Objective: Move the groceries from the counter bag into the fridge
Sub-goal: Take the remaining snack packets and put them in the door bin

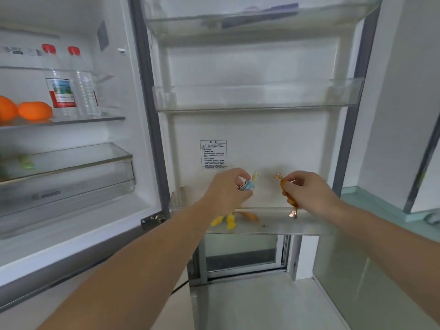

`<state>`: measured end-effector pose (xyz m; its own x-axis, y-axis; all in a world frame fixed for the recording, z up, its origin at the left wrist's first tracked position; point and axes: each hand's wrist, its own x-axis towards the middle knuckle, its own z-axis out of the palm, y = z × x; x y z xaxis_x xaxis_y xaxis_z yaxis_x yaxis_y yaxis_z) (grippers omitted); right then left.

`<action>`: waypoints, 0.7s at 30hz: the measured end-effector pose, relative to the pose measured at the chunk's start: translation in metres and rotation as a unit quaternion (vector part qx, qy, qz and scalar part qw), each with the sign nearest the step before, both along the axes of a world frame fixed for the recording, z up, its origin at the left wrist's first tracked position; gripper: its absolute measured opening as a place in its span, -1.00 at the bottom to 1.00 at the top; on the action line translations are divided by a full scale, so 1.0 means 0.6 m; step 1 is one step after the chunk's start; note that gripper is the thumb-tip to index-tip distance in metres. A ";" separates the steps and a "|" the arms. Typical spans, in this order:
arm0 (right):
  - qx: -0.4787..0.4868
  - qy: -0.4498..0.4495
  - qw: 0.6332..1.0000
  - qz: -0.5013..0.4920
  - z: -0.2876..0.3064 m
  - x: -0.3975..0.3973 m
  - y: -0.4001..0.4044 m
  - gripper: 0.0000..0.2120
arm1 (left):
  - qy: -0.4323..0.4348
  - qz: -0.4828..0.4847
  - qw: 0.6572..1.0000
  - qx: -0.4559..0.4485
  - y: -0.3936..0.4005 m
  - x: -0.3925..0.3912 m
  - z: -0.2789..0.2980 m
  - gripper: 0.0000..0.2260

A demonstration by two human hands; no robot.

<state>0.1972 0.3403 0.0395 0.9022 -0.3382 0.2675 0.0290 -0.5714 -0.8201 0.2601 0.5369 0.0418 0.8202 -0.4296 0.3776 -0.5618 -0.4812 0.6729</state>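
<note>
I can't read the small print on the door sticker [213, 154]. My left hand [227, 192] covers part of a blue candy [247, 185]. The left edge cuts off an orange [7, 108], and the greens [26, 161] below are blurred.

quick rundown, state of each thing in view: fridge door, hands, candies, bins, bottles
fridge door: open
left hand: pinches blue-wrapped candy
right hand: pinches gold-wrapped candy
bottom door bin: holds yellow candies
middle door bin: looks empty
water bottles: upright, capped
</note>
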 end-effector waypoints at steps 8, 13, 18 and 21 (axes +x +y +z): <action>-0.098 0.095 0.990 0.020 -0.042 0.091 -0.050 -0.81 | 0.064 0.015 0.995 0.074 -0.117 0.073 -0.038 -0.69; -0.141 0.090 0.986 -0.001 -0.050 0.121 -0.061 -0.86 | 0.089 0.040 0.989 0.110 -0.142 0.096 -0.050 -0.70; -0.195 0.135 0.972 0.009 -0.057 0.126 -0.061 -0.98 | 0.076 0.040 0.989 0.124 -0.146 0.102 -0.058 -0.83; -0.215 0.155 0.964 0.023 -0.059 0.126 -0.058 -0.93 | 0.065 0.038 0.988 0.136 -0.145 0.094 -0.058 -0.92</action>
<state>0.2727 0.3054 0.0041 0.9728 -0.2137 0.0895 -0.1456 -0.8644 -0.4812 0.3165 0.4501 0.0072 0.8880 -0.4365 0.1448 -0.4342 -0.6919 0.5768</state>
